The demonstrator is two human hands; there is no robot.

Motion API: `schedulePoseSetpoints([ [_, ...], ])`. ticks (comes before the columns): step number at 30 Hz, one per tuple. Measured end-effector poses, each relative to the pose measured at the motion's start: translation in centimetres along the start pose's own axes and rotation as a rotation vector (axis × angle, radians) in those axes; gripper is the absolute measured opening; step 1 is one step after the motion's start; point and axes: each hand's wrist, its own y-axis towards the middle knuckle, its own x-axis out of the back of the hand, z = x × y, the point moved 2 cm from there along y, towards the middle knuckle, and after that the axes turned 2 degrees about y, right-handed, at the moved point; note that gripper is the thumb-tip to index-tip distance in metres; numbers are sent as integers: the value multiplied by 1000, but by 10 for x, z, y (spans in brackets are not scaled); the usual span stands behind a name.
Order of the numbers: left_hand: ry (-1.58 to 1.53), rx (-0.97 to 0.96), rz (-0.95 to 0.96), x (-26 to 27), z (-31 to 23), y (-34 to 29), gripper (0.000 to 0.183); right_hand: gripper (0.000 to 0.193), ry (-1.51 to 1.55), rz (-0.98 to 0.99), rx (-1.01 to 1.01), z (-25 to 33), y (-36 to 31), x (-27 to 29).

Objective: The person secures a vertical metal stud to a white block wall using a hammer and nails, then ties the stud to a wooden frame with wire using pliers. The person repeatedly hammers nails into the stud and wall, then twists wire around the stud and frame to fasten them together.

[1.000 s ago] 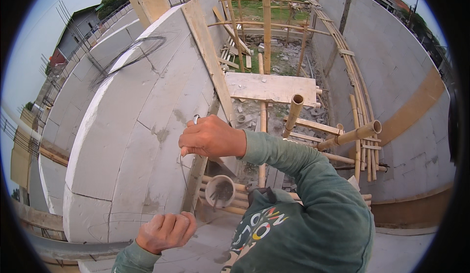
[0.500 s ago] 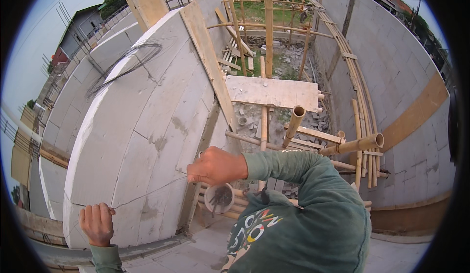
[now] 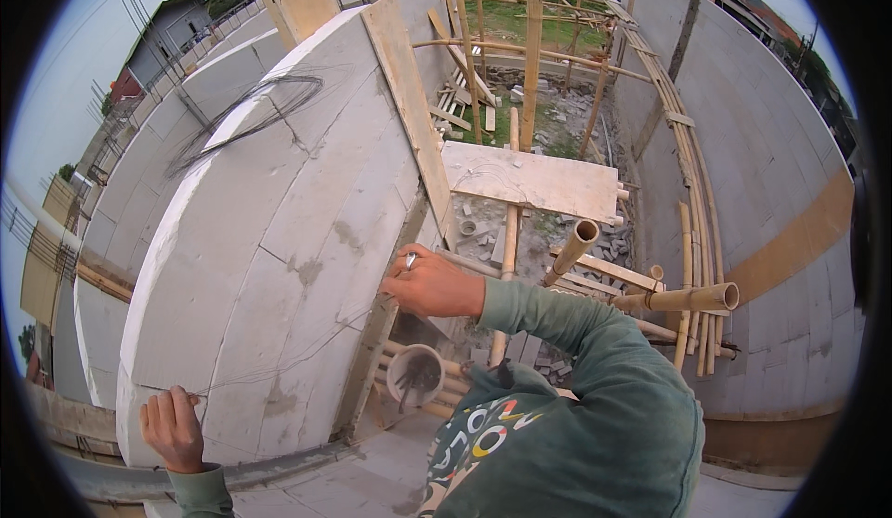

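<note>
Thin dark wire (image 3: 283,367) stretches across the face of the pale block wall (image 3: 269,239) between my two hands. At the lower left, my left hand (image 3: 174,430) is closed with the wire's end between its fingers. My right hand (image 3: 432,281), a ring on one finger, is closed by the wall's right edge. It pinches the other stretch of the wire, though the exact grip is partly hidden. A loose coil of dark wire (image 3: 255,118) hangs over the wall's white top edge, beyond both hands.
A bucket (image 3: 415,375) with a tool in it stands below my right hand. Bamboo poles (image 3: 573,246) stick up at the right. A board platform (image 3: 530,179) lies ahead, above rubble. Another block wall (image 3: 762,211) rises on the far right.
My right hand has moved slightly right and up, turning so that its ring shows. The wire between my hands now hangs slacker. My left hand has shifted slightly left.
</note>
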Motion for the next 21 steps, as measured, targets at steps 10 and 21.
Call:
schedulePoseSetpoints([
  [10,-152,-30,131,-30,-50,15,14,11,602,-101,-195,23,21,16],
  [21,-89,26,35,4,-33,56,12,19,762,574,93,39,29,-28],
])
